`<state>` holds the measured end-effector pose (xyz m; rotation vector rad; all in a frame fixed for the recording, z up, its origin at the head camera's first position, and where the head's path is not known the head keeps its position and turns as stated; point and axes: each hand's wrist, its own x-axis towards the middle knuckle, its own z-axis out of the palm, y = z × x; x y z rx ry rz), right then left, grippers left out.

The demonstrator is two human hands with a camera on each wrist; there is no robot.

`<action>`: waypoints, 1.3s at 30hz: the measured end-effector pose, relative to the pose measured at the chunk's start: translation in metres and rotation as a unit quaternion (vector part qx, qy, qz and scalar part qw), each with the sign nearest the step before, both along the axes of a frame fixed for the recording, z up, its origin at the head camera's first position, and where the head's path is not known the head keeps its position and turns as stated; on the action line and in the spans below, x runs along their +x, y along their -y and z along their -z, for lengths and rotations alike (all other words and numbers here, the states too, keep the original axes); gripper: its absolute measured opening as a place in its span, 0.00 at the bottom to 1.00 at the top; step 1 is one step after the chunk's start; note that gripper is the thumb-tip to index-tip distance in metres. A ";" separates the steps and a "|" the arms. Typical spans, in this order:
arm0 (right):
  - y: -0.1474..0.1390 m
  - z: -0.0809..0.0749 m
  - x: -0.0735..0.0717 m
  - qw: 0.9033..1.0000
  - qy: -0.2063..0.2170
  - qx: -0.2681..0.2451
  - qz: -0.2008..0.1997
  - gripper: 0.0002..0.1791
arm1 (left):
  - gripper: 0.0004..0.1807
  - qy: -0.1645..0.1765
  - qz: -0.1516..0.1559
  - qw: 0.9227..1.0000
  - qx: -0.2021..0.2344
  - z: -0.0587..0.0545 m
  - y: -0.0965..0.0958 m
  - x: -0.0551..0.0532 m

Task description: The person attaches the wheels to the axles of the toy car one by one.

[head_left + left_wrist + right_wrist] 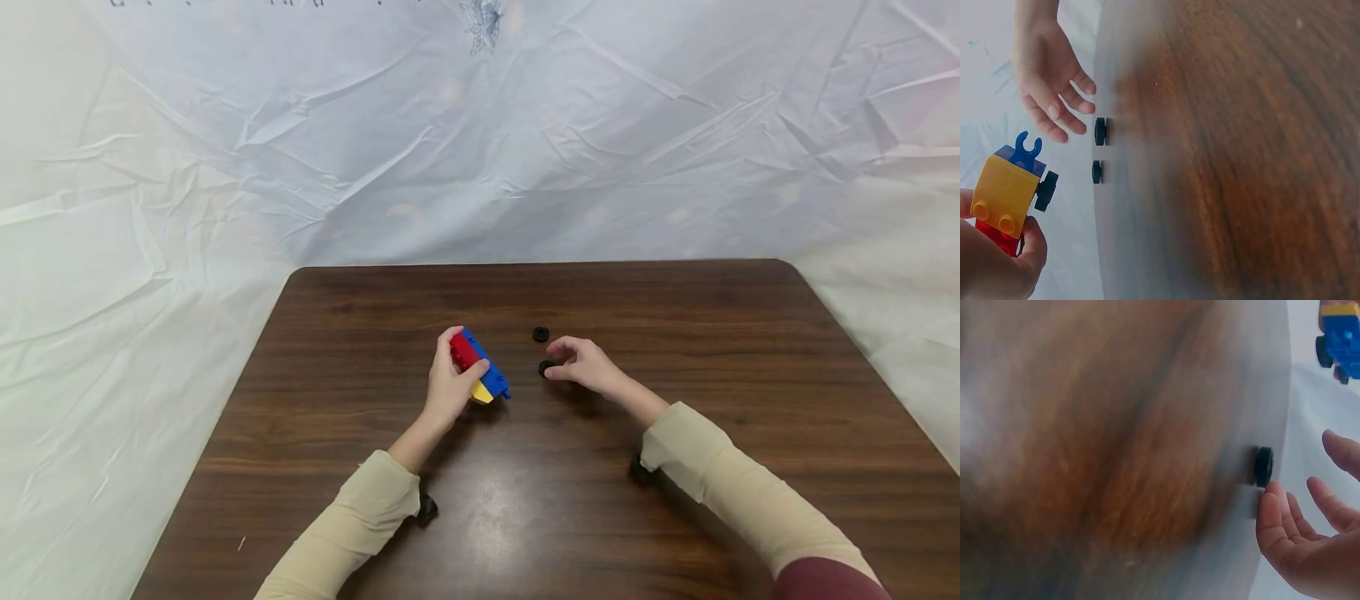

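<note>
- table [360, 317]: dark brown, wood-grained, its far corners rounded; a pale glare [491, 517] on its near part;
- sliver [242, 543]: thin, light, lying on the table near its left edge;
- sheet [225, 167]: whitish, creased, behind the table and along both sides;
- motif [483, 23]: blue, on the sheet, top middle;
- pink patch [930, 108]: on the sheet, upper right

The left hand [447, 388] hides part of the brick toy [492, 380] from us. In both wrist views, we find the table [1175, 162] partly blurred.

Pale glare spots the tabletop [491, 510]; both wrist views are hazy, the wood seemingly out of focus.
</note>
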<state>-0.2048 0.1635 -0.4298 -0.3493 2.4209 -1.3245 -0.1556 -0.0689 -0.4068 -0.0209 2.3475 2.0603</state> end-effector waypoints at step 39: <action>0.001 0.012 -0.014 0.983 -0.075 0.144 -0.086 0.18 | 0.32 0.012 -0.001 1.000 0.001 0.015 0.001 -0.010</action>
